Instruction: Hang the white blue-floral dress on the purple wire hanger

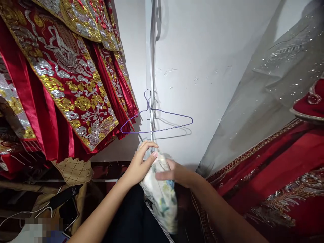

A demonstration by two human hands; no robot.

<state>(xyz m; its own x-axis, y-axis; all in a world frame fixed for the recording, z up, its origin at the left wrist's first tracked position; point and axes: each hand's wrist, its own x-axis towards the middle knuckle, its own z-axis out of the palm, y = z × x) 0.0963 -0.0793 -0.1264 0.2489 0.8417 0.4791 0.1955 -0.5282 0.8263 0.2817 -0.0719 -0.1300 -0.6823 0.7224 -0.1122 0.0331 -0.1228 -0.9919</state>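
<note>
A bunched white cloth with a blue, yellow and green floral print [162, 199] hangs between my hands, low in the middle of the view. My left hand [144, 160] is closed on its upper left side, thumb across the front. On the right side, my right hand [170, 172] grips the same cloth, its thumb in front and slightly blurred; its other fingers are mostly hidden behind the fabric. Just above my hands, a thin purple wire hanger [167, 130] hangs bare against the wall. The full shape of the cloth cannot be made out.
Red garments with gold and silver embroidery [83, 101] hang at left. Sheer sparkly fabric [253, 101] and a red beaded garment [291, 168] fill the right. A narrow white rail [152, 50] runs along the white wall [202, 40]. A phone [69, 212] and cables lie on a wooden chair at lower left.
</note>
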